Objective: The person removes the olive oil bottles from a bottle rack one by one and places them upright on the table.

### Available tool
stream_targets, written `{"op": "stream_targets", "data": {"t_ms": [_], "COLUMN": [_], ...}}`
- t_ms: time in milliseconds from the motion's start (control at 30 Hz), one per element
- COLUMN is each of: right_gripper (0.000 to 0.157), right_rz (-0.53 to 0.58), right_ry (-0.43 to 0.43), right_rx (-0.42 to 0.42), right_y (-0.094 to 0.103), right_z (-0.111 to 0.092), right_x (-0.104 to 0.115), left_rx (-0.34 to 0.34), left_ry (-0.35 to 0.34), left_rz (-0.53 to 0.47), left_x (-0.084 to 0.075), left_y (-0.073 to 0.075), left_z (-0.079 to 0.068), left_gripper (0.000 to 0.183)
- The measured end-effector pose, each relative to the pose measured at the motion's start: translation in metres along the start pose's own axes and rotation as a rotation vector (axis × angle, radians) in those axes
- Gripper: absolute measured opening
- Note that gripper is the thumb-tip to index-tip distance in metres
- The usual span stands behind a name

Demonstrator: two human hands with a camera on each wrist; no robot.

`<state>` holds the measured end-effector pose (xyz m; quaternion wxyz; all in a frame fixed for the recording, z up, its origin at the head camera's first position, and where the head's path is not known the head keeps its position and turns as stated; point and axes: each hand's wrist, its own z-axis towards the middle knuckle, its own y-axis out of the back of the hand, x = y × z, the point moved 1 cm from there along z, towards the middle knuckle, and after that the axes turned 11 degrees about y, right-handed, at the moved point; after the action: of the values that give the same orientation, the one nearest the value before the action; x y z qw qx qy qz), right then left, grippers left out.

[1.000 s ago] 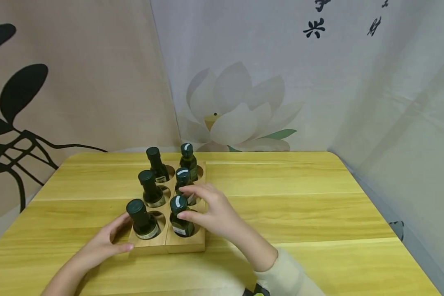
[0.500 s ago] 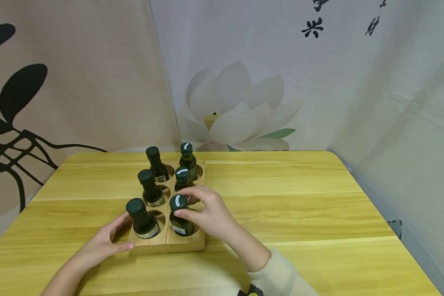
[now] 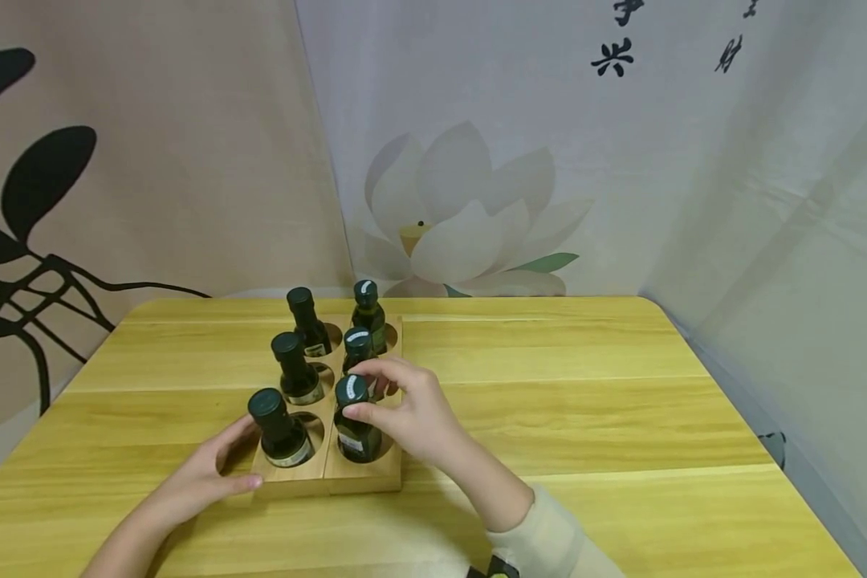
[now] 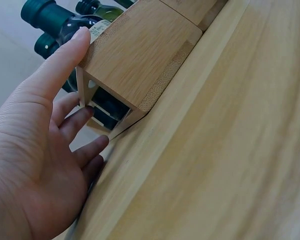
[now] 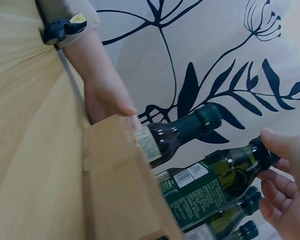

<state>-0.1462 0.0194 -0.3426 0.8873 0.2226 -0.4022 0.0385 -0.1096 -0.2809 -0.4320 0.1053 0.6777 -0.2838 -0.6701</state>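
Two wooden bottle racks stand edge to edge on the table, a left rack (image 3: 289, 486) and a right rack (image 3: 364, 485). My right hand (image 3: 415, 405) pinches the neck of the front right bottle (image 3: 357, 440), just below its dark green cap. This bottle stands nearly upright, its lower part inside the round hole; in the right wrist view the green-labelled bottle (image 5: 192, 192) shows thumb and fingers at its cap end. My left hand (image 3: 205, 482) touches the left rack's near corner, with thumb (image 4: 65, 57) at the top edge and relaxed fingers by its open end.
Another bottle (image 3: 282, 433) leans left in the front hole of the left rack, with more dark-capped bottles behind it in both racks. The wooden table (image 3: 585, 417) extends far to the right. A printed curtain (image 3: 477, 80) hangs behind it.
My right hand has closed in on the front right bottle's neck, and the bottle has risen slightly and straightened. My left hand stays at the rack.
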Motion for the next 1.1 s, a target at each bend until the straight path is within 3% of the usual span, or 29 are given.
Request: {"op": "stream_targets", "data": {"t_ms": [233, 533, 1100], "right_gripper": [0.032, 0.03, 0.03], "right_rz": [0.023, -0.04, -0.125], "right_ry": [0.058, 0.138, 0.144], "right_rx": [-0.046, -0.086, -0.158], "right_y": [0.015, 0.041, 0.1], "right_z": [0.008, 0.022, 0.048], "right_x": [0.014, 0.031, 0.033], "left_rx": [0.006, 0.01, 0.012], "left_ry": [0.002, -0.01, 0.016], "left_rz": [-0.009, -0.019, -0.013], "left_x": [-0.001, 0.001, 0.0], "left_y": [-0.001, 0.0, 0.0], "left_z": [0.001, 0.001, 0.0], "left_gripper": [0.082, 0.082, 0.082]}}
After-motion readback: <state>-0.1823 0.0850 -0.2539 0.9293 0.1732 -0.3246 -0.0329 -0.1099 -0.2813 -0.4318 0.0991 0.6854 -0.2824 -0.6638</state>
